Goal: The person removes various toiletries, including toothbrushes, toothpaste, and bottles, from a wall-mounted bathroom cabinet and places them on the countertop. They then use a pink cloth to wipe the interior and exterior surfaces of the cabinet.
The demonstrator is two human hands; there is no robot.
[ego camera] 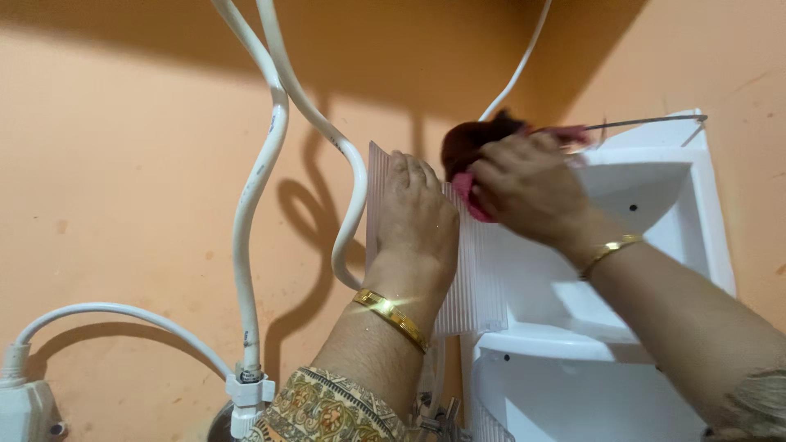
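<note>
A clear ribbed plastic panel (479,278) stands upright against the orange wall, beside a white plastic corner shelf (655,205). My left hand (417,213) lies flat on the panel and holds it in place. My right hand (528,184) is closed on a dark red and pink cloth (467,147) and presses it against the panel's upper right part. Gold bangles sit on both wrists.
Two thick white hoses (270,131) snake down the wall at the left into a white fitting (247,389). A thin white cable (520,69) runs up at the top. A thin metal rod (651,123) spans the shelf's top. A white plug box (24,405) sits at the lower left.
</note>
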